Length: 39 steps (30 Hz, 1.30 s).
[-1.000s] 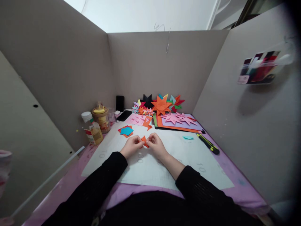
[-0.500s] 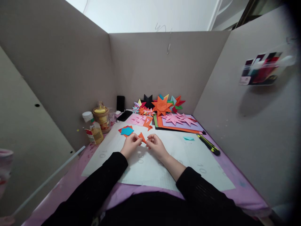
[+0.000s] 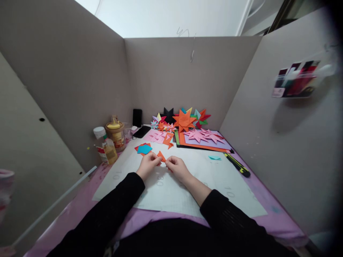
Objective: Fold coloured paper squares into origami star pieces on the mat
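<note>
Orange paper piece (image 3: 161, 156) between both hands, left hand (image 3: 148, 165) grip pinched on it, right hand (image 3: 176, 167) grip pinched on it too

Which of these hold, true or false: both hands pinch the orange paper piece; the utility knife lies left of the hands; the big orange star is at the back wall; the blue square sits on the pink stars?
1. Both the left hand and right hand pinch the orange paper piece. True.
2. The utility knife lies left of the hands. False: it lies to their right.
3. The big orange star is at the back wall. True.
4. The blue square sits on the pink stars. False: it lies on orange squares, near the left hand.
</note>
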Each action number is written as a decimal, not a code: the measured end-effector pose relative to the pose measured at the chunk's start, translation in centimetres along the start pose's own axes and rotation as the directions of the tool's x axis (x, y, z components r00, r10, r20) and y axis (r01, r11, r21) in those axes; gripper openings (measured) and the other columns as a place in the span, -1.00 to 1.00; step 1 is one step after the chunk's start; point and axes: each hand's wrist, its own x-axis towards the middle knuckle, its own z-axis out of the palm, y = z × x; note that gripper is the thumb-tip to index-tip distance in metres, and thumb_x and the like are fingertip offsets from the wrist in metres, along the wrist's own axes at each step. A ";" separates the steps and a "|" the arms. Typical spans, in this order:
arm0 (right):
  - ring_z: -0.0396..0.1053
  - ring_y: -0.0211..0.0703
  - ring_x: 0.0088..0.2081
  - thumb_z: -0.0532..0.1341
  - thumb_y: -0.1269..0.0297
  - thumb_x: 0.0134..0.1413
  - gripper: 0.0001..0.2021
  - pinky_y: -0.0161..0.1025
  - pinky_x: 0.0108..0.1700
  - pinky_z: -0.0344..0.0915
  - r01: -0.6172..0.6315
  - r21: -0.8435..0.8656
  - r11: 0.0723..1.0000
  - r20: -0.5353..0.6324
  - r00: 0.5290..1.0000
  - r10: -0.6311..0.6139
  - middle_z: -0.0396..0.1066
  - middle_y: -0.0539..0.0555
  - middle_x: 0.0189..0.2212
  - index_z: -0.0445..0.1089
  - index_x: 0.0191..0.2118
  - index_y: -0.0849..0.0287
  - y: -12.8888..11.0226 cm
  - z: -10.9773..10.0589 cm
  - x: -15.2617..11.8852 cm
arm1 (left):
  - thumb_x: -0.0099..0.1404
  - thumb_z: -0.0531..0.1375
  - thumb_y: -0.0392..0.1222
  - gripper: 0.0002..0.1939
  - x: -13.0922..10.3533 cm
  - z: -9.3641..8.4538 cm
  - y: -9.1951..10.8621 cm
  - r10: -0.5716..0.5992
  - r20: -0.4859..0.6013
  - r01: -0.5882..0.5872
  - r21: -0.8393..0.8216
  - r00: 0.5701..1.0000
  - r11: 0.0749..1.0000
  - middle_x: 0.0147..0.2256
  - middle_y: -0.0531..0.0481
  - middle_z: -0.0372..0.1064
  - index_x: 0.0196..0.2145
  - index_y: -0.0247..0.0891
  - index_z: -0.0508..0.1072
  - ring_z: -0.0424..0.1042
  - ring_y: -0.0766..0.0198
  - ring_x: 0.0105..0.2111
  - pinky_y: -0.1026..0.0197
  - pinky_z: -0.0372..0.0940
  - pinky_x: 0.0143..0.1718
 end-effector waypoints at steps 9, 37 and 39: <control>0.05 -0.40 -0.68 0.15 0.22 -0.08 -0.82 -0.41 -0.63 -0.02 -0.029 0.025 0.999 0.019 0.999 0.028 0.17 -0.12 -0.72 0.23 -0.55 0.20 -0.3 0.2 -0.2 | 0.05 0.19 -0.08 -0.76 -0.1 0.0 0.0 0.011 -0.029 -0.009 0.056 1.000 0.998 -0.67 0.07 0.32 -0.61 -0.28 0.29 0.27 0.37 -0.63 0.28 0.17 -0.48; 0.08 -0.39 -0.69 0.19 0.12 -0.09 -0.75 -0.41 -0.65 0.00 -0.052 0.074 0.996 0.011 0.999 0.051 0.23 -0.08 -0.71 0.27 -0.56 0.21 0.2 0.7 -0.1 | 0.06 0.19 -0.08 -0.74 -0.6 0.3 0.4 0.062 -0.051 -0.057 0.096 0.997 0.994 -0.65 0.07 0.31 -0.62 -0.29 0.29 0.27 0.37 -0.60 0.31 0.16 -0.50; 0.10 -0.39 -0.69 0.19 0.14 -0.10 -0.76 -0.41 -0.65 0.02 -0.078 0.110 0.991 0.029 0.997 0.075 0.28 -0.05 -0.68 0.29 -0.54 0.23 0.0 0.6 -0.1 | 0.05 0.20 -0.09 -0.75 -0.6 0.2 0.4 0.049 -0.073 -0.042 0.093 0.996 0.995 -0.65 0.07 0.32 -0.61 -0.29 0.29 0.28 0.36 -0.60 0.31 0.16 -0.51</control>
